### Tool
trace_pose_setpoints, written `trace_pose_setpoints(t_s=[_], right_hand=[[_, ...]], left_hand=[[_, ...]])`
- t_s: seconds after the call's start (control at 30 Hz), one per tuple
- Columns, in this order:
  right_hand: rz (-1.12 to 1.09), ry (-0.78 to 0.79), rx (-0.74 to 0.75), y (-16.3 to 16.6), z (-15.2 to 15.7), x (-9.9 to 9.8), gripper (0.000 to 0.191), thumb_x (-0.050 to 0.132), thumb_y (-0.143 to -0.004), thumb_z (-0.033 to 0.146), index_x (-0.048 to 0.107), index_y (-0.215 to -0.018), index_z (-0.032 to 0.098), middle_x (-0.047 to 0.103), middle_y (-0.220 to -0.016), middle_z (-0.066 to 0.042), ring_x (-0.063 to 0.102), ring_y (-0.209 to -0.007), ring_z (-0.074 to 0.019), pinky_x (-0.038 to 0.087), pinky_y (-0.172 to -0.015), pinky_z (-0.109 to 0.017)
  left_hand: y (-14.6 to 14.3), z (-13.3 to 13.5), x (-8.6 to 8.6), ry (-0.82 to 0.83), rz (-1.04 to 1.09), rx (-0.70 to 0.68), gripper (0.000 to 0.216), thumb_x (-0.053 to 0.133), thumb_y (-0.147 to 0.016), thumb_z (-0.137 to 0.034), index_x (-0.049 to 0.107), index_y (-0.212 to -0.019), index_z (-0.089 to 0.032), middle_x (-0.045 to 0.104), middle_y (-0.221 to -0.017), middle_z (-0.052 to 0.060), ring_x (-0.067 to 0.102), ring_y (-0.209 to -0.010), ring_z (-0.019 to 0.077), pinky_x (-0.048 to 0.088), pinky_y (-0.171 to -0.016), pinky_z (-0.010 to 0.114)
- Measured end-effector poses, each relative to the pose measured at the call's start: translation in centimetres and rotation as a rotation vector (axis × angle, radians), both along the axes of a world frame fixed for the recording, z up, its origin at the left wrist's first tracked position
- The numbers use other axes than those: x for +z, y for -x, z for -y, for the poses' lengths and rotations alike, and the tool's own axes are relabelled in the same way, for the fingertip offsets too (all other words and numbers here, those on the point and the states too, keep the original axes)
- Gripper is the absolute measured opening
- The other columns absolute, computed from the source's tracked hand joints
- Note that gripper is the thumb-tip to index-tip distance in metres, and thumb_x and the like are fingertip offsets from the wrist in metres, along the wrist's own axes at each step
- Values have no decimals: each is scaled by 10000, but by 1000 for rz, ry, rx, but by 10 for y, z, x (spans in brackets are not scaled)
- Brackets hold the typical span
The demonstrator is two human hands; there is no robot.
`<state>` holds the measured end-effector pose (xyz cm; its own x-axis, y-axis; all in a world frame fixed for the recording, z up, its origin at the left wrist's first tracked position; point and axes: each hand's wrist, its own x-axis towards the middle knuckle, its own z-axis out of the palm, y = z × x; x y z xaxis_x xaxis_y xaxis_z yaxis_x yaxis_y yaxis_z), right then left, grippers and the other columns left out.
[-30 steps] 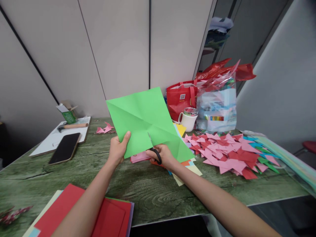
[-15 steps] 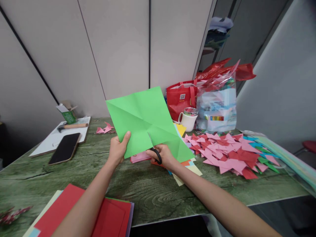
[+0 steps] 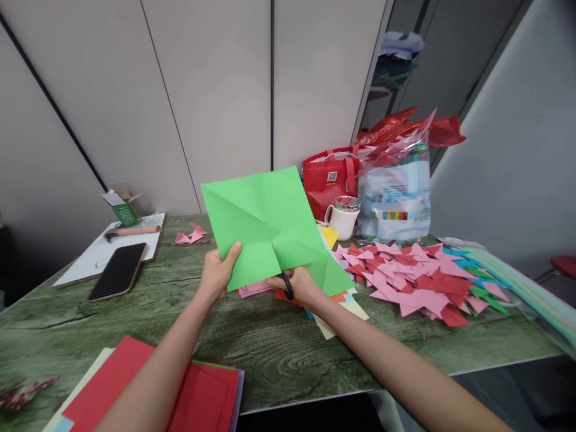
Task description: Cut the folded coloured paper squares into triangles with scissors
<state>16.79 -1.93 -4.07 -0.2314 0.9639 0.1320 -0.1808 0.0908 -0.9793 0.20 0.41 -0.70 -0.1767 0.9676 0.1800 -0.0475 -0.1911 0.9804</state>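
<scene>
Through the head camera I see two bare hands at work above a green wood-grain table (image 3: 270, 354). My left hand (image 3: 218, 273) pinches the lower left edge of a creased green sheet of paper (image 3: 245, 210), its thumb pressed flat on the front; the other fingers are mostly hidden behind. The sheet is held up off the table, tilted so its face is towards me, in the middle of the view. My right hand (image 3: 300, 283), at the sheet's lower edge, has its fingers curled around the black handles of a pair of scissors (image 3: 288, 288). Their blades sit at a slit running up into the paper; I cannot tell how far apart they stand.

Beneath and behind the sheet lie loose coloured papers (image 3: 351, 312). To the right spreads a heap of pink and red folded paper pieces (image 3: 414, 279), with a white mug (image 3: 344, 223) and a red bag (image 3: 326, 191) beyond. To the left, a smartphone (image 3: 118, 271) lies near a hammer (image 3: 141, 229). Nearest me, a stack of mostly red paper (image 3: 204, 390) is partly covered by my left forearm.
</scene>
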Motion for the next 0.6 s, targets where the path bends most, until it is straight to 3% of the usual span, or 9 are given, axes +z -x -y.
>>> trace_pose_setpoints(t_s=[0.13, 0.37, 0.6], right_hand=[[-52, 18, 28, -1, 0, -1, 306, 728, -466, 333, 653, -720, 180, 653, -638, -24, 596, -664, -193, 471, -577, -281], [-125, 9, 53, 0, 2, 5, 455, 752, -432, 294, 635, -849, 155, 668, -757, -35, 609, -684, -197, 476, -673, -319], [-180, -91, -85, 2, 0, 7, 473, 727, -470, 332, 605, -890, 151, 653, -769, -47, 583, -775, -192, 451, -713, -289]], left_hand=[[-2, 2, 1, 53, 34, -48, 330, 691, -542, -421, 614, -604, -106, 624, -528, 22, 530, -440, 123, 427, -421, 223], [-3, 3, 5, 89, 105, -45, 309, 703, -539, -398, 602, -612, -116, 611, -489, 0, 519, -398, 112, 444, -415, 229], [-4, 5, 7, 118, 122, -81, 300, 700, -553, -386, 588, -639, -122, 596, -443, -2, 510, -344, 123, 446, -359, 244]])
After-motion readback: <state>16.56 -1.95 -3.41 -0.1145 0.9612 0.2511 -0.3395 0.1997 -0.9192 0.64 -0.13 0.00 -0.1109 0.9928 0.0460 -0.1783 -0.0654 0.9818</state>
